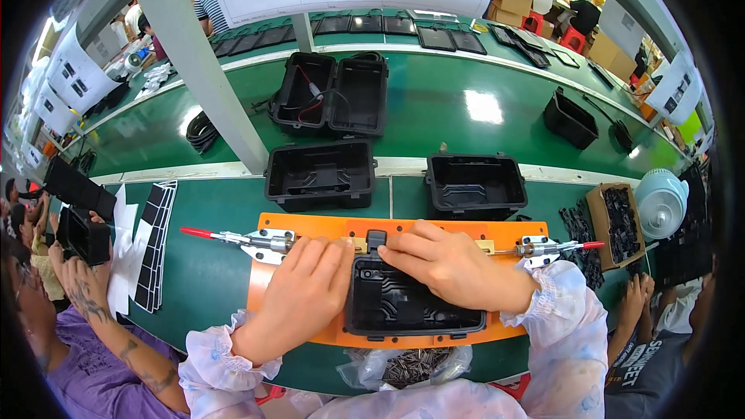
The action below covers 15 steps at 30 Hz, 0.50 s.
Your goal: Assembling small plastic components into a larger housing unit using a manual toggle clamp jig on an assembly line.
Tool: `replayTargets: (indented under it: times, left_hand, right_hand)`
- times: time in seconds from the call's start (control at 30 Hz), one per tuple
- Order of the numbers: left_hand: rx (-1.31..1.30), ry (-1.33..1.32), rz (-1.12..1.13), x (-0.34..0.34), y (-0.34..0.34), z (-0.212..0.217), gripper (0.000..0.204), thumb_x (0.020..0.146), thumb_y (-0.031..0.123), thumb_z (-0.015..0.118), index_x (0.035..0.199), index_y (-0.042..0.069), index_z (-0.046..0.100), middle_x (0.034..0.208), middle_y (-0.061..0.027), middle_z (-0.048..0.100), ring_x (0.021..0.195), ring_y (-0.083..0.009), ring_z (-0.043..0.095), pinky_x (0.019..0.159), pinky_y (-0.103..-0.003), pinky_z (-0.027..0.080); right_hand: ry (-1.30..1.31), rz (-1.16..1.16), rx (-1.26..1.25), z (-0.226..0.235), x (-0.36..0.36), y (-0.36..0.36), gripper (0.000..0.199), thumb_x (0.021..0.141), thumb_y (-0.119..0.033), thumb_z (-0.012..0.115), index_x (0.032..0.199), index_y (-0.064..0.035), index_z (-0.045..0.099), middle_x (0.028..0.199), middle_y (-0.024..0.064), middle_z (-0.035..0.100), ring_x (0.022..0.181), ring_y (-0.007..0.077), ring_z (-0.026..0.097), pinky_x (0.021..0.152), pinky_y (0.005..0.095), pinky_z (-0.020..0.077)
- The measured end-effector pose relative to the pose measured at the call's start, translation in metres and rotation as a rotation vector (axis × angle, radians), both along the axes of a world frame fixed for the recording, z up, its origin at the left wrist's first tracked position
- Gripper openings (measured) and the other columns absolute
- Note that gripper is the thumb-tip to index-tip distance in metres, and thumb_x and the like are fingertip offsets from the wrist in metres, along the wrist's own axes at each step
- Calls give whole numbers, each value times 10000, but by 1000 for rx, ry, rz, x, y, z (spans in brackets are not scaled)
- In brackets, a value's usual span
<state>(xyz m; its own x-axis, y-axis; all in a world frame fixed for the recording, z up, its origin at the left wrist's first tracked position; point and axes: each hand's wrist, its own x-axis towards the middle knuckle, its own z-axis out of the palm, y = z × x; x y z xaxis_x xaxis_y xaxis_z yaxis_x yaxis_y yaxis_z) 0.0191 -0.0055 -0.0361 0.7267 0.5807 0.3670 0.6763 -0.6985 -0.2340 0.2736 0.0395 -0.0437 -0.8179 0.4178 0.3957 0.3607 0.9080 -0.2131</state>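
A black plastic box, its open side facing up, lies on an orange fixture plate. A small black clip-like piece sticks up at its far left edge. My right hand reaches over the box's far wall, its closed fingertips against this piece. On the left, my left hand has its fingers curled and pressed together by the box's left corner; whatever they grip is hidden. Toggle clamps with red handles, a left one and a right one, sit at the plate's ends, beside brass-coloured blocks.
Two open black boxes, one left and one right, stand beyond the plate. A bag of screws lies close to me. To the right are a carton of black parts and a pale blue fan. Co-workers sit on both sides.
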Motion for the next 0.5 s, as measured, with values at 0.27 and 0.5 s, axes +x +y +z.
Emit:
replayTargets:
  times: [0.27,0.5]
  left_hand:
    - [-235,-466,-22,13,14,0,397,750,-20,751,1143,-33,699,1124,-127,635,1025,-310,602,886,-416,515]
    - [-308,-300,-183,38,17,4,337,800,43,768,1125,-15,698,1118,-122,644,1059,-316,603,994,-498,472]
  right_hand:
    - [296,-205,-201,13,36,-6,517,818,118,571,1292,-58,676,1111,107,624,861,256,610,676,332,548]
    - [653,-810,-510,23,133,-47,321,1028,-59,582,1343,-14,627,771,-40,531,675,35,451,612,213,388]
